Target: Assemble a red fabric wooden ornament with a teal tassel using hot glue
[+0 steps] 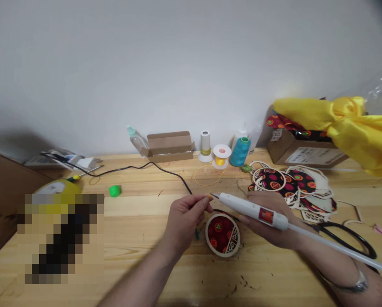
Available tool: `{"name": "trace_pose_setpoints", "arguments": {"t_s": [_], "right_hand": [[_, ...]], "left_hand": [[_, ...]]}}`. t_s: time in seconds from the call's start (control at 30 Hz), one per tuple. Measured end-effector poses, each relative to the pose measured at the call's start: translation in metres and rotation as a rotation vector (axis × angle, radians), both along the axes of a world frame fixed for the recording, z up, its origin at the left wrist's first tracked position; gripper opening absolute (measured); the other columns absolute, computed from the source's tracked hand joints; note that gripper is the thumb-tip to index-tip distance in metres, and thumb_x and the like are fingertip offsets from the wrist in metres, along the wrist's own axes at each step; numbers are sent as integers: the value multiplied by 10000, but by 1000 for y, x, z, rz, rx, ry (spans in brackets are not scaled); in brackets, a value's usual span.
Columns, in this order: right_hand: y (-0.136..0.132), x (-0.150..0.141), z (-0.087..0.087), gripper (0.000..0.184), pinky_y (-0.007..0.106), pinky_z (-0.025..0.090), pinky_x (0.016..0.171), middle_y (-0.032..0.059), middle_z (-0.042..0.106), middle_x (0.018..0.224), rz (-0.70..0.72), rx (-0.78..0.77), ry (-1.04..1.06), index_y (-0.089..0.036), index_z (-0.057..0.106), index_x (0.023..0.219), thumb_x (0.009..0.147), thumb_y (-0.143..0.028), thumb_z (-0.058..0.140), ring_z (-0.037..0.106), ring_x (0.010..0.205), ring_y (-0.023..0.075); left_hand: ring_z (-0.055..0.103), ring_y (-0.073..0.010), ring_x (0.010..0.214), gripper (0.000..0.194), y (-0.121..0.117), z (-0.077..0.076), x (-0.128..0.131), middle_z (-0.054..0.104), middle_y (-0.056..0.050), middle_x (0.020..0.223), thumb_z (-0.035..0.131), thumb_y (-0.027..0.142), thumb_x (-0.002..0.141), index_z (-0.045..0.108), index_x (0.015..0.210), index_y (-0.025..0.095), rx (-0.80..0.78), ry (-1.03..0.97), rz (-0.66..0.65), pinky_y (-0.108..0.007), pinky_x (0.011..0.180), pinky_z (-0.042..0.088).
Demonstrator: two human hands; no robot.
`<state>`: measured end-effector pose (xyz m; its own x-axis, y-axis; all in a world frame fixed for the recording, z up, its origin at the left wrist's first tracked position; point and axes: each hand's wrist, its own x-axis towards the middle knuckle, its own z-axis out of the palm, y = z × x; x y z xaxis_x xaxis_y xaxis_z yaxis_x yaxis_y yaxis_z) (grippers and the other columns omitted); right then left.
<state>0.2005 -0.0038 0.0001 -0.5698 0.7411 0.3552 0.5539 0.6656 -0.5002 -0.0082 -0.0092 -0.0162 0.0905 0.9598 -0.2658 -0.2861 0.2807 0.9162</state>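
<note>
My right hand (274, 213) is closed around a white hot glue pen (245, 207), with a long translucent glue stick (337, 249) running out of its back end. The pen's metal tip points left and meets the fingertips of my left hand (187, 213). Those fingers pinch a small yellow piece (209, 196), mostly hidden, so its full shape cannot be made out. Below and between my hands lies a round wooden-rimmed ornament (222, 234) with dark red patterned fabric and a lattice part. A bit of blue-green thread (197, 233) shows beside my left hand.
Black-handled scissors (347, 238) lie by my right forearm. Fabric and wooden cut-outs (293, 183) are piled beyond. Thread spools (222, 155), a teal cone (240, 152), an open carton (170, 147) and a spray bottle (137, 140) stand along the wall. A black cord (130, 167) crosses the table.
</note>
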Motion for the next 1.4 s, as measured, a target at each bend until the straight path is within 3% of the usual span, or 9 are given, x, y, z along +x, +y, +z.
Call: {"name": "trace_pose_setpoints", "arguments": {"t_s": [0.37, 0.6, 0.83, 1.03, 1.17, 1.4], "right_hand": [[1, 3, -5, 293, 247, 273, 469, -34, 434, 542, -36, 48, 94, -201, 453, 603, 854, -335, 526, 399, 477, 102], [0, 3, -3, 294, 260, 267, 478, -29, 434, 533, 21, 70, 51, -202, 433, 600, 865, -314, 495, 401, 484, 110], [0, -1, 2, 304, 264, 283, 467, -19, 465, 519, 36, 16, 31, -206, 444, 587, 868, -316, 477, 429, 477, 117], [2, 1, -4, 289, 275, 271, 453, -29, 437, 518, 9, 88, 35, -220, 421, 596, 863, -305, 492, 397, 467, 120], [3, 3, -7, 279, 272, 266, 454, -37, 419, 536, -24, 88, 102, -223, 417, 609, 857, -307, 513, 379, 470, 112], [2, 0, 2, 286, 254, 255, 460, -40, 420, 522, 67, 138, 74, -205, 403, 598, 857, -282, 496, 380, 472, 103]], "left_hand": [[297, 16, 366, 138, 1, 0, 0, 605, -8, 562, 703, 250, 704, 707, 671, 116, -4, 15, 5, -155, 364, 142], [297, 22, 360, 137, 1, 1, -1, 616, -16, 582, 713, 246, 695, 715, 713, 110, -26, -43, 15, -150, 366, 140], [301, 25, 355, 155, 3, 0, -2, 607, -16, 580, 721, 254, 688, 713, 716, 101, -61, -120, -17, -148, 369, 136], [305, 24, 366, 163, 1, 0, -2, 592, -15, 564, 710, 245, 710, 709, 734, 84, -64, -152, -92, -146, 380, 134], [292, 24, 362, 140, 1, 1, -3, 566, -1, 546, 710, 211, 706, 677, 701, 75, -128, -251, -130, -140, 378, 132], [267, 9, 355, 106, 7, 1, -8, 444, 60, 520, 670, 140, 700, 576, 677, 97, -335, -535, -247, -122, 358, 157]]}}
